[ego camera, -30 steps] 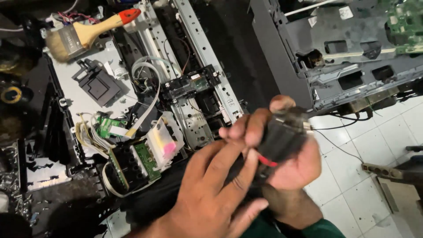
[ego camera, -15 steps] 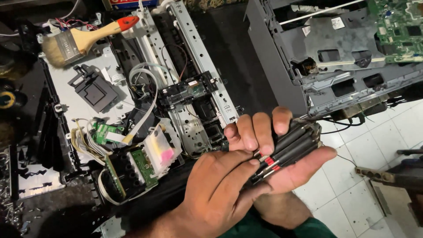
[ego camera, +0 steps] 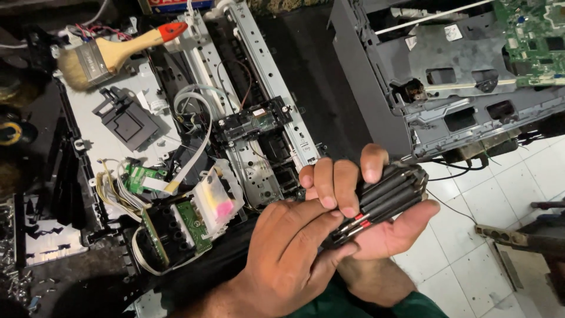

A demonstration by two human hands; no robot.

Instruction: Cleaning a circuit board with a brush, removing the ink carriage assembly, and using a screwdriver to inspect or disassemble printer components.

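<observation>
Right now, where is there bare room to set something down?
Bare white floor tiles lie right of the hands, below the grey chassis. A dark strip runs between the metal frame and that chassis. The left side, around the brush, is crowded.

A bundle of black-handled screwdrivers (ego camera: 385, 197) with red bands near the tips lay side by side, slanting from lower left to upper right, just right of the frame's centre, resting across an open palm.
</observation>
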